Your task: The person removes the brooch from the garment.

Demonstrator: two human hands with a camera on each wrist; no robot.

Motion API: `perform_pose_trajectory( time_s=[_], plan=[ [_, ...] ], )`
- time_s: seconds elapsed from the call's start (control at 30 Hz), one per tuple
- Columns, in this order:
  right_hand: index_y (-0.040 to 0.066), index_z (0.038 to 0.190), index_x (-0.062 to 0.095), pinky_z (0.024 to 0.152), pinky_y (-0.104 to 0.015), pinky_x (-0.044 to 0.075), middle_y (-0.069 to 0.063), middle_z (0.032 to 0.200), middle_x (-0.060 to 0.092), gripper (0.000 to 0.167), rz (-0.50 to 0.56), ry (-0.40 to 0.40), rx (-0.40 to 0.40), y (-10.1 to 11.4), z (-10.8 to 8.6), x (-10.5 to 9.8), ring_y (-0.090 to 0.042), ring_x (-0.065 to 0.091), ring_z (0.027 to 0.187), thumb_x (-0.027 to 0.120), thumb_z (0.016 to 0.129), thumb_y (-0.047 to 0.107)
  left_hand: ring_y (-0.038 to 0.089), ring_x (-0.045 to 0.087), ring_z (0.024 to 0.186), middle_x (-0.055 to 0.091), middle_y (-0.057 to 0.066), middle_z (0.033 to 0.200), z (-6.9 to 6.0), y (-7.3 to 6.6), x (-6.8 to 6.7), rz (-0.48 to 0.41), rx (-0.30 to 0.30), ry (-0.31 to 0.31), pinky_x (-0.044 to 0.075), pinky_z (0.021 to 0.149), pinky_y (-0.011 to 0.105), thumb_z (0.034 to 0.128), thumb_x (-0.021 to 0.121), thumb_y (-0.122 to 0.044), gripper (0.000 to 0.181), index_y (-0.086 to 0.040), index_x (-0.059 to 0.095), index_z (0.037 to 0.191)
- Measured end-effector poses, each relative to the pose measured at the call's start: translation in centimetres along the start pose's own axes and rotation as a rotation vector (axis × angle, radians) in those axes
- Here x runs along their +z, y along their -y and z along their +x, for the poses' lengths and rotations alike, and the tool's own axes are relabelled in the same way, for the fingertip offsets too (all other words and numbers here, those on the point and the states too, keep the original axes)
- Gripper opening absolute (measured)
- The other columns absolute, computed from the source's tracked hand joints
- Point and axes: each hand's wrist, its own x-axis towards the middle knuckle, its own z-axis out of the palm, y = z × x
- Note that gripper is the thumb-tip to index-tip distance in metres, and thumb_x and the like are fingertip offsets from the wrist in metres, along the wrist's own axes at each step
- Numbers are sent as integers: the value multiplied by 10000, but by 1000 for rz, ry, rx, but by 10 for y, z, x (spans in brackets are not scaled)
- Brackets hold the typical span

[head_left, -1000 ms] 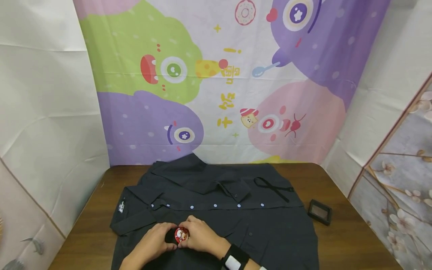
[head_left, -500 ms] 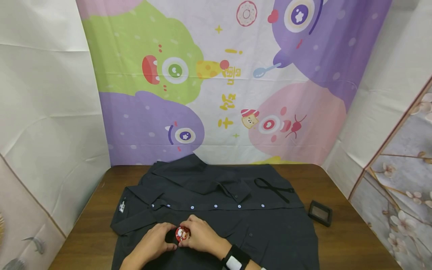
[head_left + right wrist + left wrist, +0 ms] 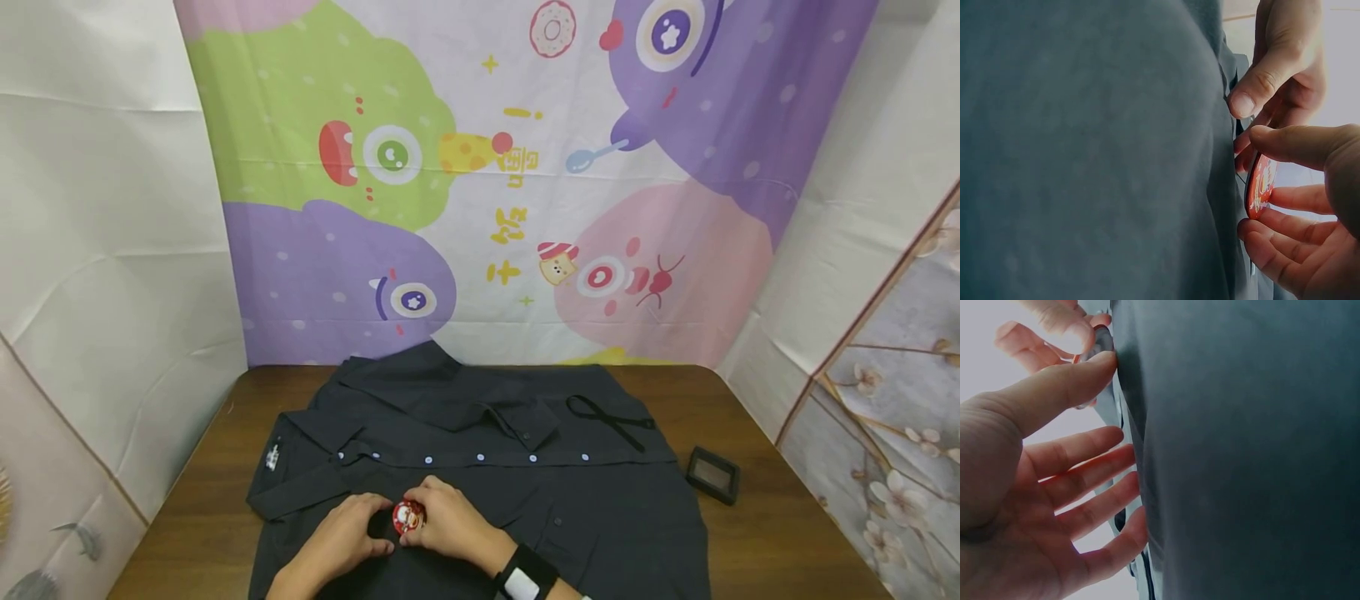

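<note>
Between the thumb and fingertips of the right hand [image 3: 446,521] sits a round red disc [image 3: 408,517], gripped by its rim just above or on the shirt [image 3: 615,517]; contact with the cloth cannot be confirmed. Just beside it, the left hand [image 3: 345,533] holds nothing — fingers extended and spread, tips near the fabric.

Risk, as judged: the rim hold is narrow, so a slipping thumb could tilt or drop the disc. Loose cloth under the fingers could also ruck if pressed unevenly.

Condition of disc: glossy face, red with a pale printed figure, dark edge, no damage discernible at this scale. Its underside is hidden.

Beyond the fingertips, a row of pale buttons [image 3: 481,457] crosses the dark shirt. Farther out to the fingers' right lie a thin black cord [image 3: 611,421], on the cloth, and a black case [image 3: 712,475], on the wooden table [image 3: 772,533]. Farthest from the fingers hangs a cartoon-printed backdrop [image 3: 487,317].
</note>
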Motion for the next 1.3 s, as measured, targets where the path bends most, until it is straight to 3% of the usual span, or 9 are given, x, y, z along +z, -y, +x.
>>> perform_pose_trajectory(
  time_s=[1.3],
  plan=[
    [158, 1039, 702, 670, -138, 446, 56, 912, 627, 399, 8, -51, 15, -5, -2, -7, 8, 529, 765, 860, 710, 319, 346, 582, 1133, 666, 116, 1143, -1, -2, 0, 2, -15, 24, 438, 992, 566, 707, 854, -209, 448, -28, 673, 1076]
  ],
)
